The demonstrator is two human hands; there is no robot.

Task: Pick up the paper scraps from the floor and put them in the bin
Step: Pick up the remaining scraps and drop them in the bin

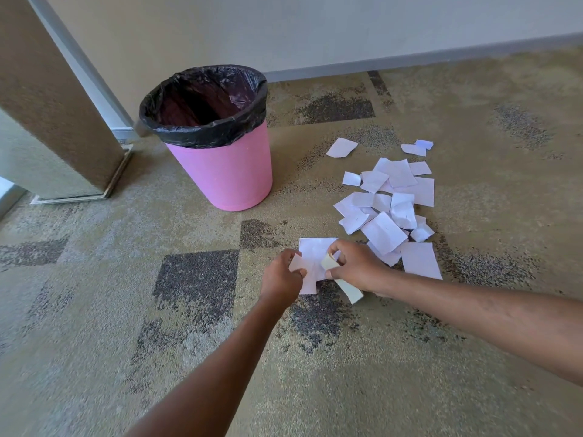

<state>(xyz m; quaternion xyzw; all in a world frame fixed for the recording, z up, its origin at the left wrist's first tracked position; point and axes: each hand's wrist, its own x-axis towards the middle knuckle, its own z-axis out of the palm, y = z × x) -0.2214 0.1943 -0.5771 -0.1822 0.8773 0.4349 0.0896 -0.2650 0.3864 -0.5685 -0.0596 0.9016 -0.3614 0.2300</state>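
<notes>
Carpet (pixel 94 310) under everything; pink bin (pixel 227 175) w/ black liner (pixel 202 134) upright, well up-left of the grip. Pile of paper scraps (pixel 383 231) on carpet just up-right of grip. L hand (pixel 282 277) pinching left edge of white scrap (pixel 315 250), R hand (pixel 355 266) curled round cream strip (pixel 351 293) at scrap's right edge, hands close together, low over carpet.
</notes>
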